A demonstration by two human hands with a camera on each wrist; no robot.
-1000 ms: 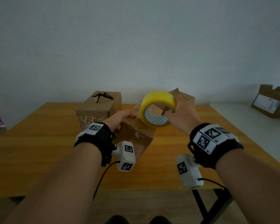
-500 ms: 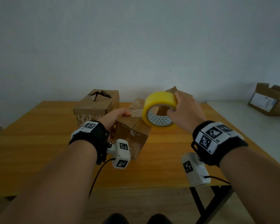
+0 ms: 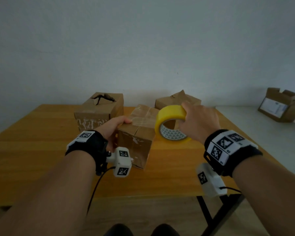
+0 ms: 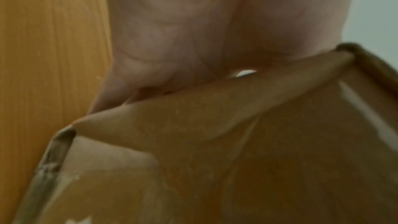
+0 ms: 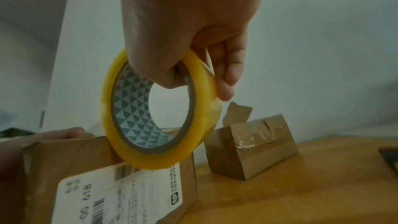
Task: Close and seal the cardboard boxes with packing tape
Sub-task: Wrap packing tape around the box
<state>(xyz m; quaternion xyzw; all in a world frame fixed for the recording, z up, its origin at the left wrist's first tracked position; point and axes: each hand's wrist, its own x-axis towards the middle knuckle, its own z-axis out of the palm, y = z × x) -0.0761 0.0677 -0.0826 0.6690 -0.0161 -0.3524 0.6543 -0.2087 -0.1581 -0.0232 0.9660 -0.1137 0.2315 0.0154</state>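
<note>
near box [image 3: 140, 133] on table [image 3: 32, 150] centre | two boxes [image 3: 100, 109] behind | tape roll [image 3: 171, 123] right

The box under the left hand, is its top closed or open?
Closed: the middle box has flat flaps with clear tape across.

A wooden table [image 3: 41, 150] carries three cardboard boxes: a taped box [image 3: 136, 143] near its centre, a torn-topped box [image 3: 100, 109] at about eleven o'clock from it, and a box with raised flaps [image 3: 175, 101] at about one o'clock.
</note>
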